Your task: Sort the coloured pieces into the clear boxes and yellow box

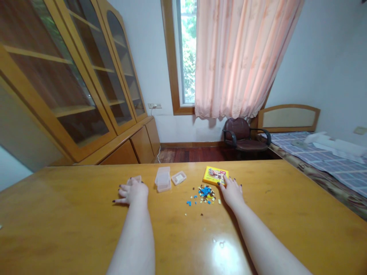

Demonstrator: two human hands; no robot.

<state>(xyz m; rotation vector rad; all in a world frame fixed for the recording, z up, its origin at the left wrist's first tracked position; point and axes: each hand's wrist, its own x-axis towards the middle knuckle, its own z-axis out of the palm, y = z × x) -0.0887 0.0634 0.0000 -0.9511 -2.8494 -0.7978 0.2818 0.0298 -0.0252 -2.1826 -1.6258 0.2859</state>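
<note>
A yellow box (215, 175) with a printed picture lies on the wooden table (177, 236). My right hand (231, 191) rests at its near right corner, fingers spread. Left of that hand is a loose pile of small blue, cream, yellow and brown pieces (205, 191), with several scattered around it. My left hand (134, 191) is spread over a small clear container (138, 178), which it partly hides; whether it grips the container is unclear, but its fingers are apart. Clear plastic boxes (163, 179) stand between the hands, beside a small clear tray (179, 178) with something white in it.
A glass-doored cabinet (114, 103) stands at the left beyond the table. Past the far edge are a brown armchair (242, 133), a pink curtain (237, 57) and, at the right, a bed (323, 149).
</note>
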